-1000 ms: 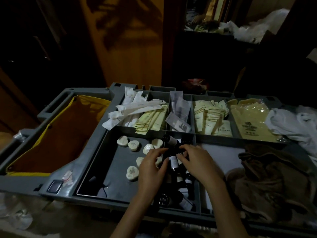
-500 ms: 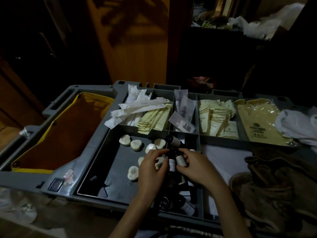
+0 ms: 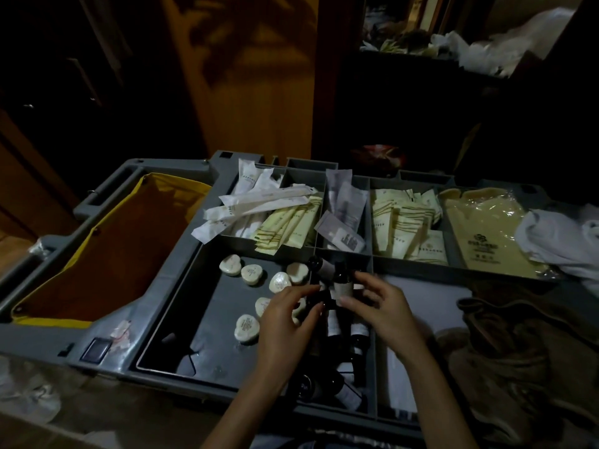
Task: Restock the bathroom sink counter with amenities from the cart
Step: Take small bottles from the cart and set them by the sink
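Note:
A grey housekeeping cart (image 3: 181, 273) fills the lower view. Its narrow middle compartment holds several small dark bottles with pale labels (image 3: 356, 338). My right hand (image 3: 379, 312) pinches one of these bottles (image 3: 343, 283) upright, lifted above the others. My left hand (image 3: 285, 322) hovers beside it with curled fingers over another dark bottle (image 3: 319, 301); whether it grips that one is unclear. Several wrapped heart-shaped soaps (image 3: 248, 328) lie in the tray to the left.
Rear compartments hold white sachet sticks (image 3: 256, 202), yellow sachets (image 3: 285, 228), grey packets (image 3: 343, 209), cream packets (image 3: 402, 228) and a yellow bag (image 3: 486, 234). A yellow-lined bin (image 3: 107, 254) sits left. White cloth (image 3: 557, 241) and brown fabric (image 3: 518, 351) lie right. Wooden wall behind.
My right hand has lifted one bottle out of the pile and holds it upright. My left hand has shifted a little nearer me beside the bottles.

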Action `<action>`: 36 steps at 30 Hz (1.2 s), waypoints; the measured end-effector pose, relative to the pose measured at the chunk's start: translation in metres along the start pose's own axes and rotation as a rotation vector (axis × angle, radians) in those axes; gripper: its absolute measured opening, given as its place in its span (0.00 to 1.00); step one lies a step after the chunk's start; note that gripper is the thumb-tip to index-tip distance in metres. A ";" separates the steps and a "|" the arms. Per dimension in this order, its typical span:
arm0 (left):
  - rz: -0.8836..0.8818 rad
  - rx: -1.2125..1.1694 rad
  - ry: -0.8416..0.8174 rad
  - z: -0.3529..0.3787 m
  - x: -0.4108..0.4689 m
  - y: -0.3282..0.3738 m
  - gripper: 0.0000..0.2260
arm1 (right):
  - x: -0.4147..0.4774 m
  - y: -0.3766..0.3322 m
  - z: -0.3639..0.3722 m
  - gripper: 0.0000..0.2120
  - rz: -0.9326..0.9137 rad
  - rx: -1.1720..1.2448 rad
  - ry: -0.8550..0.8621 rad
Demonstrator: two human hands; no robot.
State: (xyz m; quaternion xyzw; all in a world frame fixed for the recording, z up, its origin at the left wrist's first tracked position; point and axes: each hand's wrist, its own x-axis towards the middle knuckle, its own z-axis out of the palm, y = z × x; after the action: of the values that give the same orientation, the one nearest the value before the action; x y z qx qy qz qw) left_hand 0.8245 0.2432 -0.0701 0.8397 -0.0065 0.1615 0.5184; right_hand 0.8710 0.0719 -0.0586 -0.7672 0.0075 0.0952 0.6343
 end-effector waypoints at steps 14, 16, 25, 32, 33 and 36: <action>0.007 -0.325 -0.158 -0.005 -0.004 0.017 0.22 | -0.015 -0.020 0.010 0.30 -0.008 0.615 -0.241; -0.005 -0.369 -0.180 -0.005 -0.005 0.018 0.23 | -0.017 -0.022 0.010 0.29 0.002 0.616 -0.263; 0.025 -0.298 -0.149 -0.004 -0.005 0.017 0.21 | -0.019 -0.024 0.009 0.34 0.063 0.595 -0.290; -0.087 -0.406 -0.189 -0.004 -0.003 0.019 0.16 | -0.020 -0.025 0.006 0.22 0.086 0.558 -0.286; -0.104 -0.424 -0.182 -0.004 -0.002 0.019 0.15 | -0.020 -0.025 0.006 0.20 0.088 0.546 -0.281; -0.148 -0.494 -0.162 -0.006 0.001 0.020 0.15 | -0.021 -0.023 0.009 0.19 0.043 0.480 -0.296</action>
State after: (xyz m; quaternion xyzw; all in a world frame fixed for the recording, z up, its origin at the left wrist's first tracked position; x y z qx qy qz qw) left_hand 0.8201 0.2389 -0.0499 0.6961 -0.0261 0.0489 0.7158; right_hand 0.8521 0.0824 -0.0346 -0.5724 -0.0465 0.2152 0.7899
